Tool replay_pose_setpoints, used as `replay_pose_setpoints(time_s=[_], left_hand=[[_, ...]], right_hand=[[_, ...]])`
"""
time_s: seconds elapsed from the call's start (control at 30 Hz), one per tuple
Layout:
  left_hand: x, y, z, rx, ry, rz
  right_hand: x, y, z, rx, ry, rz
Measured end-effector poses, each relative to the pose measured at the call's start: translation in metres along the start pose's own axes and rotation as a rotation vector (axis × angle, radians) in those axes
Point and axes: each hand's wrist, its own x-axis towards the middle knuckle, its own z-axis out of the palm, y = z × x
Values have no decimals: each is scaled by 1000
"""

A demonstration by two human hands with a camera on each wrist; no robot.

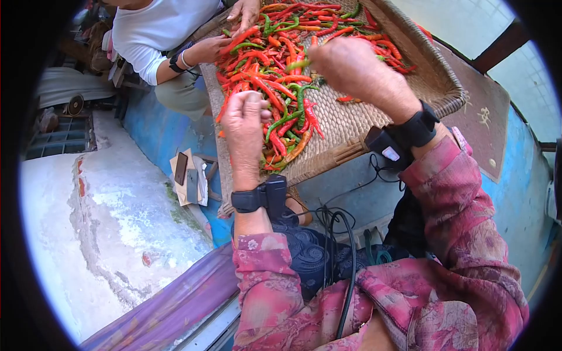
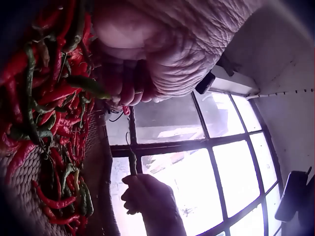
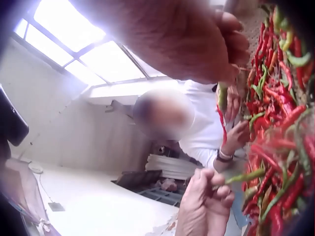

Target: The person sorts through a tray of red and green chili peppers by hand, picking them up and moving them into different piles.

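Observation:
My left hand (image 1: 244, 126) is held over the near left part of a heap of chili peppers (image 1: 275, 85). Its fingers are curled, and a green chili (image 3: 248, 175) sticks out from the fingertips in the right wrist view. Higher up and to the right, my right hand (image 1: 357, 70) pinches another green chili (image 1: 297, 65) above the heap. In the left wrist view that chili (image 2: 133, 161) points up from the right hand's fingers, its thin stem curving. Long red, green and a few orange chilies lie tangled below both hands.
A woven tray (image 1: 345, 126) with a raised rim carries the heap. Across it a person in a white shirt (image 1: 158, 29) reaches both hands (image 1: 205, 50) into the chilies. Black cables (image 1: 342, 234) hang by my lap. A phone (image 1: 181, 168) lies on a small stand at left.

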Motion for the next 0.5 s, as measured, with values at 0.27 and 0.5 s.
replay_pose_setpoints(time_s=[0.27, 0.5], left_hand=[[-3, 5, -24, -530, -9, 7], [-10, 14, -5, -689, -265, -15]], right_hand=[[-4, 4, -2, 266, 69, 27], [-12, -57, 24, 529, 10, -200]])
